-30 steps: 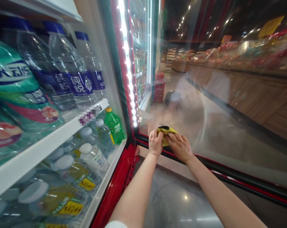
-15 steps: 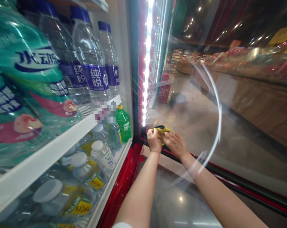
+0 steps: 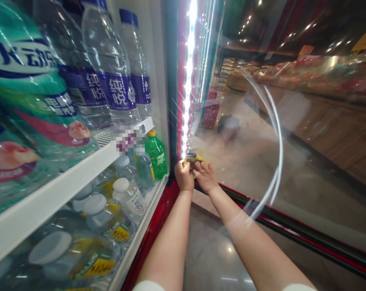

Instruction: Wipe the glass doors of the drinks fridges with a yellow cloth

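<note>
Both hands meet at the lower hinge-side corner of the open glass door [image 3: 249, 141]. My left hand [image 3: 184, 176] is closed around the left end of a yellow and dark cloth [image 3: 197, 157]. My right hand [image 3: 205, 176] grips the same cloth from the right, its fingers bent over it. The cloth lies close to the glass, just below the bright light strip [image 3: 187, 89]; whether it touches the glass cannot be made out. Part of the cloth is hidden by the fingers.
On the left, a white-edged shelf [image 3: 70, 178] holds large teal bottles [image 3: 25, 60] and water bottles [image 3: 117, 89]. Below stand white-capped bottles [image 3: 130, 196] and a green bottle [image 3: 156, 155]. A red frame [image 3: 155, 226] edges the cooler. Behind the glass is a wooden display counter [image 3: 331, 129].
Both hands and the cloth have moved left and slightly up, closer to the light strip and the door's corner. The shelves have shifted a little left in view.
</note>
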Available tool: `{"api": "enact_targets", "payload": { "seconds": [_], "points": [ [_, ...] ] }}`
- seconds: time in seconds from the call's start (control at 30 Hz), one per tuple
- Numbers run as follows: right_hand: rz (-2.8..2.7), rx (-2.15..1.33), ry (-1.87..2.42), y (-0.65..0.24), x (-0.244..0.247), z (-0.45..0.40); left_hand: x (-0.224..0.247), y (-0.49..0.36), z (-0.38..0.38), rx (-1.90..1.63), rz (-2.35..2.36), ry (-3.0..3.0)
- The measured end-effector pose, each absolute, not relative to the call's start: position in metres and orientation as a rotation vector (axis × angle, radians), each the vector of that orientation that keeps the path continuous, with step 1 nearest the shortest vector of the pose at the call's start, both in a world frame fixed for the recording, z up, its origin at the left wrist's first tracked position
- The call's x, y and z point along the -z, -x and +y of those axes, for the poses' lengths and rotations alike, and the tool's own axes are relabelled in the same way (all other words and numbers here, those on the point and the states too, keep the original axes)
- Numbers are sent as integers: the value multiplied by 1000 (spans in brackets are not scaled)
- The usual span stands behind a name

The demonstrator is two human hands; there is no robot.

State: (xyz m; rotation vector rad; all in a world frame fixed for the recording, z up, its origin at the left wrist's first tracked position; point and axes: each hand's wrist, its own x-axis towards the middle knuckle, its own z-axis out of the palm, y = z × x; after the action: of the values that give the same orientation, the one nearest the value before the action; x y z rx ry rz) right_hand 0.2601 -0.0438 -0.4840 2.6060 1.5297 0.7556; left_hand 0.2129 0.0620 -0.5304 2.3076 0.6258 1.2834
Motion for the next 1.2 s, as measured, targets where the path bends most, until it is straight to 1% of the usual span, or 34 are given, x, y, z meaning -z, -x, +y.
{"api": "enact_targets", "payload": {
  "seconds": [0.13,0.33,0.6,0.83,1.03,1.2],
  "points": [
    [1560,-738,-2577,-255,499,-63,548,-204,46,-1222,633,-2390],
    [1534,-786,-2579,-254,502,-122,557,-204,17,-1155,396,-2566],
    [1416,-873,-2586,-259,492,-207,553,-217,-22,-1166,-96,-2720],
    [1409,-1102,-2505,-269,487,-310,548,-236,-88,-1183,-492,-2764],
    [1411,-1014,-2479,-272,472,-380,537,-248,-147,-1239,-699,-2725],
    [1277,-996,-2530,-272,462,-430,517,-261,-198,-1264,-820,-2686]
  ]
}}
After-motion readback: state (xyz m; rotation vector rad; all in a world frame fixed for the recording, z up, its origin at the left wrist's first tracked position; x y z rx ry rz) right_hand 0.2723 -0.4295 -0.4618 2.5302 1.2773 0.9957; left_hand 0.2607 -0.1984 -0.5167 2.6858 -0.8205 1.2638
